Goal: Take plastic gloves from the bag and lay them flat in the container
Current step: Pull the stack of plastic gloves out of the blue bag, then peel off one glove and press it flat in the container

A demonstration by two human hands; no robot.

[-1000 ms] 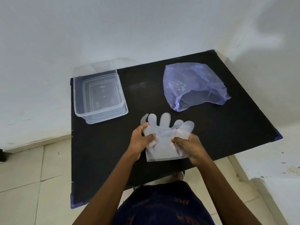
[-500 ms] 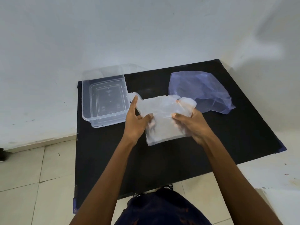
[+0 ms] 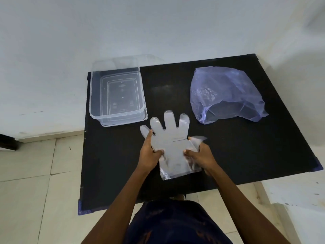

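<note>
A clear plastic glove (image 3: 171, 138) is spread over the black table, its fingers pointing away from me. My left hand (image 3: 151, 153) pinches its left edge near the thumb. My right hand (image 3: 200, 155) pinches its right edge, where a corner of the plastic folds outward. More thin plastic seems layered under the cuff. The clear rectangular container (image 3: 117, 95) stands at the table's back left and looks empty. The bluish plastic bag (image 3: 226, 95) lies at the back right, its mouth facing me.
The black table (image 3: 246, 155) stands in a corner against white walls. Tiled floor (image 3: 35, 182) lies to its left. My dark patterned clothing (image 3: 175, 224) shows below the table's near edge.
Half a second ago both hands held the glove raised and bunched nearer the container. Now it is pulled back toward me and spread out, its fingers visible.
</note>
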